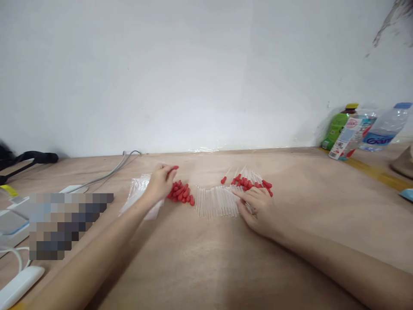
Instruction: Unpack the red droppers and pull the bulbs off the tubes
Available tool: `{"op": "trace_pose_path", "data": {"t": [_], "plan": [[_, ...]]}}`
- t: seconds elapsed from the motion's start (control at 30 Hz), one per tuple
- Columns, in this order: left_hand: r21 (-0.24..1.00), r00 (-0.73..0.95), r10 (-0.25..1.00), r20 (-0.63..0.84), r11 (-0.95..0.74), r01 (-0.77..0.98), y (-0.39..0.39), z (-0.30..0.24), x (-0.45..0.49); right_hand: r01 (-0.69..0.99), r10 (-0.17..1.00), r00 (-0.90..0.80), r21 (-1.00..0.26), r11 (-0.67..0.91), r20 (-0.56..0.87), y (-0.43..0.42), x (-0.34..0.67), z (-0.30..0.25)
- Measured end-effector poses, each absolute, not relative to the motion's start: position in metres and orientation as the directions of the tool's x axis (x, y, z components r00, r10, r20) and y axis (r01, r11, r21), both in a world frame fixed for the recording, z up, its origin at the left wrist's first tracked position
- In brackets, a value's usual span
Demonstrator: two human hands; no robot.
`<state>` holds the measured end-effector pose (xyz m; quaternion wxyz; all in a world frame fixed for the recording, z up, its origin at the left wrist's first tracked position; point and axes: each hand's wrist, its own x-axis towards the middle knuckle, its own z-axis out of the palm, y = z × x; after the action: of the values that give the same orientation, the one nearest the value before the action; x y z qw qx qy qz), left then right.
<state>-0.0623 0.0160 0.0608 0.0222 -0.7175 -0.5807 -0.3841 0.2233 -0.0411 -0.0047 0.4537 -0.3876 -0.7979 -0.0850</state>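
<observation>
My left hand [160, 182] pinches a red rubber bulb [176, 167] between thumb and fingertips, just above a pile of loose red bulbs [184, 194]. To the right of that pile, thin clear dropper tubes [214, 201] lie side by side in a row. My right hand [258, 207] rests at the row's right end, index finger stretched onto the tubes and thumb apart from it. No tube shows clearly in its fingers. Behind it are droppers with red bulbs fitted [247, 183], their clear stems pointing toward the wall.
Clear plastic bags [137, 191] lie under my left forearm. A grey cable [111, 174], a white power strip [14, 230] and a blurred-out patch [64, 228] are on the left. Bottles [340, 125] stand against the wall at the back right, beside yellow tape [371, 170].
</observation>
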Motion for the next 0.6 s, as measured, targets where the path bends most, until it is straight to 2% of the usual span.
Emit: {"op": "trace_pose_path", "data": {"t": [0.1, 0.17, 0.27, 0.37, 0.6], "plan": [[0.533, -0.114, 0.928, 0.355, -0.101, 0.840, 0.035, 0.079, -0.088, 0.714, 0.559, -0.261, -0.233, 0.660, 0.787, -0.034, 0.205, 0.002], [0.574, -0.176, 0.942, 0.285, -0.021, 0.818, 0.040, 0.084, -0.098, 0.742, 0.539, -0.304, -0.160, 0.651, 0.786, -0.028, 0.193, 0.004], [0.575, -0.213, 0.937, 0.278, 0.016, 0.818, 0.039, 0.083, -0.107, 0.799, 0.530, -0.384, -0.016, 0.601, 0.757, -0.021, 0.181, 0.003], [0.570, -0.222, 0.941, 0.256, 0.038, 0.821, 0.040, 0.075, -0.113, 0.827, 0.567, -0.427, 0.050, 0.560, 0.705, -0.020, 0.174, 0.002], [0.579, -0.202, 0.961, 0.189, 0.057, 0.813, 0.051, 0.054, -0.127, 0.822, 0.644, -0.447, 0.002, 0.569, 0.621, -0.032, 0.168, 0.004]]}}
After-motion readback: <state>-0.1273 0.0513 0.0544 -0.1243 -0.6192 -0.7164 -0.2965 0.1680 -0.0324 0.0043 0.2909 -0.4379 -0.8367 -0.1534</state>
